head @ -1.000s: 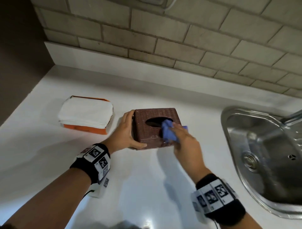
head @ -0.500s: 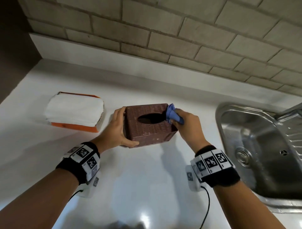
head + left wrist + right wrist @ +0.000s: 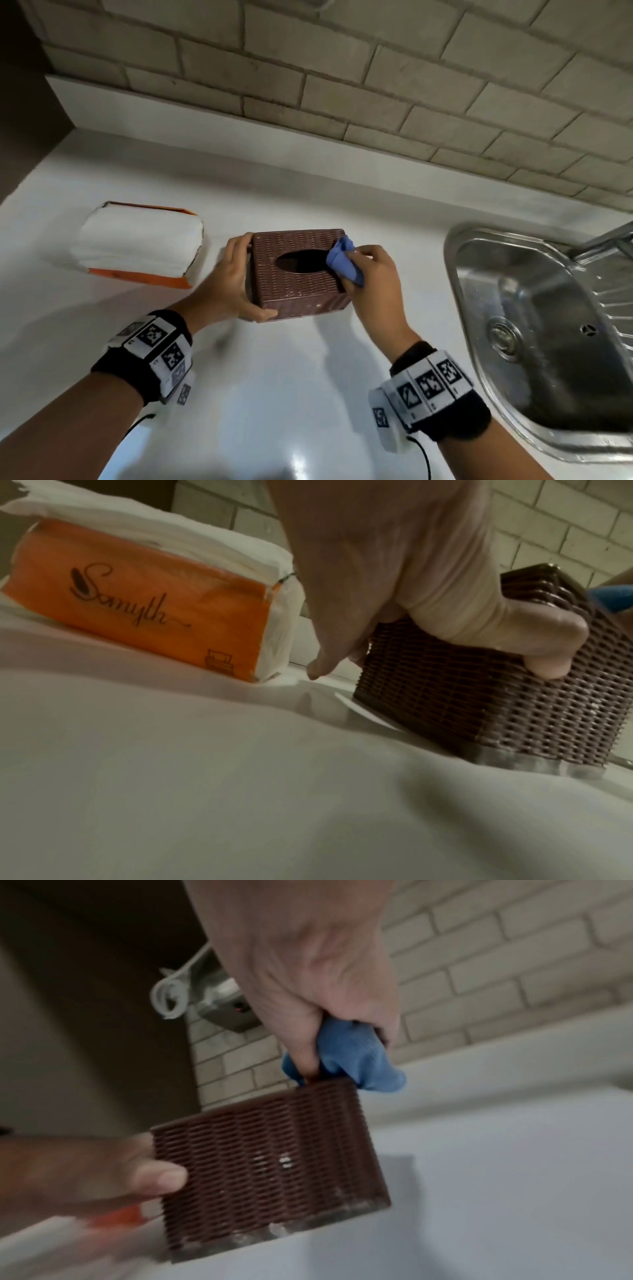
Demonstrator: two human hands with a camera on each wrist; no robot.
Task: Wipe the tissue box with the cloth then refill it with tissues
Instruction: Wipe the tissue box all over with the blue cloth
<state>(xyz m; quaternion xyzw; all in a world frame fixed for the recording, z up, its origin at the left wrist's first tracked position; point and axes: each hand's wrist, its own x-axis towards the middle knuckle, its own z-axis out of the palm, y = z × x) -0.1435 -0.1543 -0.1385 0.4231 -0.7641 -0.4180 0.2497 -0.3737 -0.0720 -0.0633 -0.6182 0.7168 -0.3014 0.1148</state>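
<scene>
Now: left hand (image 3: 228, 277) grips tissue box (image 3: 301, 284) on bench (image 3: 274, 394) | right hand (image 3: 373, 277) clutches cloth (image 3: 342, 260) on box top | tissues (image 3: 137, 246) left.

Dim, warm light is cast from overhead; a glare spot is seen on the countertop (image 3: 298, 460) near the lower edge of the head view, with soft arm shadows beside it. Brick courses are bowed toward the frame edges. Motion smear is noted throughout the right wrist view.
</scene>
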